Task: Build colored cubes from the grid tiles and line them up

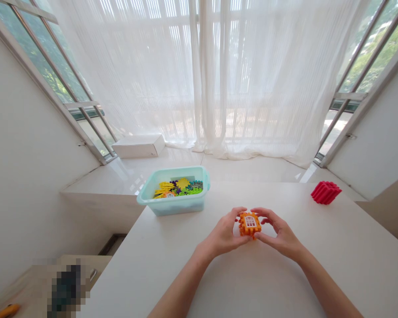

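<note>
Both my hands meet in the middle of the white table (348, 251). Between them is an orange interlocking plastic block (248, 223) with a white arched window panel on its top face. My left hand (223, 235) grips its left side, and my right hand (278, 236) holds its right side. A translucent teal plastic tub (176, 207) stands ahead and to the left, filled with yellow, green, purple and orange interlocking pieces (179, 189). A red ridged block (325, 192) sits at the table's far right, away from both hands.
The table's far edge runs behind the tub, and its left edge drops away towards a lower beige surface. A white box (138, 146) lies on the glossy window ledge (172, 165) beneath a sheer white curtain (252, 79). A small orange object (7, 311) lies at the lower left.
</note>
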### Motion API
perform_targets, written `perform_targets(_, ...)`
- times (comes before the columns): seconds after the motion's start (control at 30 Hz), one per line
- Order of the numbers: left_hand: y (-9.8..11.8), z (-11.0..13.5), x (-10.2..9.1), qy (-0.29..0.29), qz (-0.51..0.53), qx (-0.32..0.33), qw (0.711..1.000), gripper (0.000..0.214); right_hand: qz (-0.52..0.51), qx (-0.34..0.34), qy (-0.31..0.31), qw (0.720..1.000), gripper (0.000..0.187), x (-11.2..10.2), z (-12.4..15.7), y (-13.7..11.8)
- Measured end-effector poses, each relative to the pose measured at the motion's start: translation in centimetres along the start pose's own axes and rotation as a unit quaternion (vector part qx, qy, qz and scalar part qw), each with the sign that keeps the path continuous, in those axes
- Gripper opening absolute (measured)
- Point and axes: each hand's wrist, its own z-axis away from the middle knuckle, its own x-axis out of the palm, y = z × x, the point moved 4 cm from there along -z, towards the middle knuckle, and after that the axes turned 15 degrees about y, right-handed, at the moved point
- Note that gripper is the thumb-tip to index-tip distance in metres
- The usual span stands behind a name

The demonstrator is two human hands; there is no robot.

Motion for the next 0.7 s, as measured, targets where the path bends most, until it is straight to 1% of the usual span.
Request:
perform_targets(0.23, 0.07, -0.04, -0.04, -0.011, -0.001, -0.008, 1.0, 0.061, 0.003, 0.005, -0.009, 1.0, 0.048, 0.09, 0.1, 0.48)
perform_targets(0.43, -0.09, -0.02, 0.08, -0.009, 0.005, 0.002, 1.0, 0.06, 0.0, 0.007, -0.011, 1.0, 0.051, 0.0, 0.16, 0.61)
perform_targets(0.53, -0.24, 0.03, 0.1, -0.012, 0.005, 0.002, 1.0, 0.062, -0.006, 0.012, -0.016, 1.0, 0.054, 0.0, 0.09, 0.54)
perform_targets(0.63, -0.26, -0.02, -0.15, -0.018, -0.005, -0.001, 1.0, 0.069, -0.019, 0.016, -0.019, 1.0, 0.056, -0.07, 0.0, 0.66)
perform_targets(0.7, 0.06, -0.15, -0.66, -0.014, -0.015, 0.006, 1.0, 0.073, -0.042, 0.02, -0.013, 0.999, 0.052, -0.21, -0.11, 0.93)
